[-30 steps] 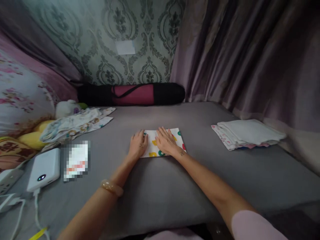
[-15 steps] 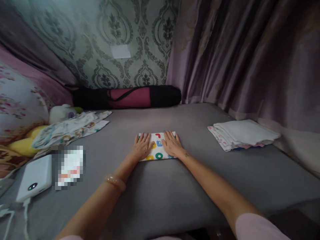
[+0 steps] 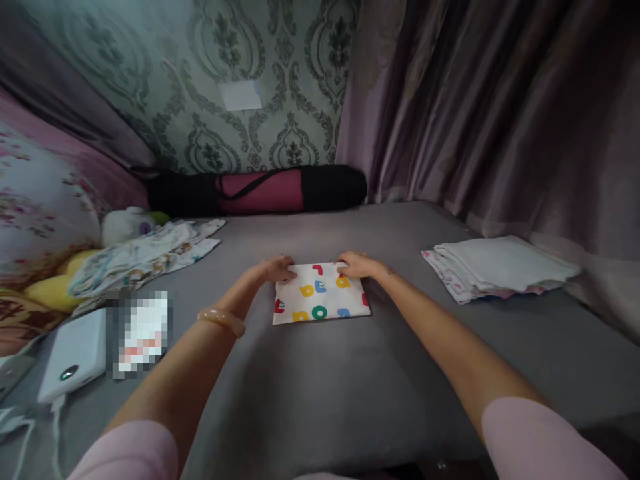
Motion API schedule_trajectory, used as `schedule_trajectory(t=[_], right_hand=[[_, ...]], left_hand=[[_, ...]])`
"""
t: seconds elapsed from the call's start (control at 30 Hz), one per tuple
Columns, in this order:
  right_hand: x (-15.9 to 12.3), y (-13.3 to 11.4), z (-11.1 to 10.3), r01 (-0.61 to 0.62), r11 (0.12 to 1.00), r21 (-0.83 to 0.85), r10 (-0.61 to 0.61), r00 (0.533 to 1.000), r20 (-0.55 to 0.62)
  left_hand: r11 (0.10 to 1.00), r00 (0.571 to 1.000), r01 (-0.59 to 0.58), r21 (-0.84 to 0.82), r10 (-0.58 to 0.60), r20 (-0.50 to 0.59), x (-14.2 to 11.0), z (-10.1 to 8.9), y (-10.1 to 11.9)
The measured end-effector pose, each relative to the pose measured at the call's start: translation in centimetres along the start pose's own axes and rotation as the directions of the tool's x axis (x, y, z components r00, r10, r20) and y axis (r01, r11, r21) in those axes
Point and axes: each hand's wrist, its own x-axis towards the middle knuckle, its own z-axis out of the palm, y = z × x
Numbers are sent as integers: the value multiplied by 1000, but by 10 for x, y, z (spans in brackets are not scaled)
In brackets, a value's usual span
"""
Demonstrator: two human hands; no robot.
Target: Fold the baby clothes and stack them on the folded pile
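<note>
A folded white cloth (image 3: pixel 327 303) printed with colourful letters lies flat on the grey bed sheet (image 3: pixel 320 387) in front of me. At its far left corner, my left hand (image 3: pixel 280 268) is closed, the thumb on top and the fingers at the far edge. My right hand (image 3: pixel 356 265) pinches the far right corner in the same way. The fingertips of both hands are partly hidden behind the cloth's edge. A beige bangle (image 3: pixel 221 321) circles my left wrist.
To the right sits a stack of folded cloths (image 3: pixel 505 265). Crumpled patterned fabric (image 3: pixel 145 257) lies left, near a plush toy (image 3: pixel 125 225). A white power bank (image 3: pixel 75 353) with a cable and a blurred item (image 3: pixel 143 333) are nearer. A long black-and-red bag (image 3: pixel 260 191) lines the wall.
Both hands have gone from lying flat on the cloth to gripping its far corners. More of the printed surface shows now. The camera view has shifted slightly.
</note>
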Motion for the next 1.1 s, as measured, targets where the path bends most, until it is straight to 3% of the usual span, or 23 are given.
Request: schedule_trajectory(t=[0.17, 0.27, 0.43, 0.57, 0.7, 0.77, 0.83, 0.93, 1.0, 1.1], right_hand=[[17, 7, -20, -89, 982, 167, 45, 967, 252], [17, 6, -22, -90, 971, 222, 28, 963, 267], [1, 10, -20, -34, 934, 355, -21, 989, 149], [-22, 13, -34, -5, 886, 464, -49, 993, 105], [-54, 7, -68, 88, 832, 548, -182, 976, 118], [-70, 1, -84, 180, 828, 530, -217, 976, 7], [-85, -5, -90, 296, 846, 444, -229, 953, -199], [-107, -11, -71, 417, 891, 182, -278, 816, -507], [-123, -8, -43, 441, 897, 17, -364, 761, -537], [-147, 3, -1, 438, 897, -62, -435, 849, -300]], left_hand=[[924, 968, 193, -329, -126, 215, 8, -13, -3], [863, 966, 226, -451, -138, 219, 5, -15, 0], [695, 991, 82, -715, 17, 130, -20, -23, 6], [586, 987, 12, -810, 124, 105, -46, -38, 12], [585, 978, -133, -800, 210, -9, -65, -61, 22], [623, 968, -239, -745, 218, -127, -76, -75, 30], [690, 934, -355, -632, 225, -278, -88, -85, 38], [795, 862, -456, -400, 284, -420, -111, -79, 45], [830, 851, -481, -283, 363, -379, -126, -60, 44], [842, 870, -487, -234, 445, -211, -142, -23, 33]])
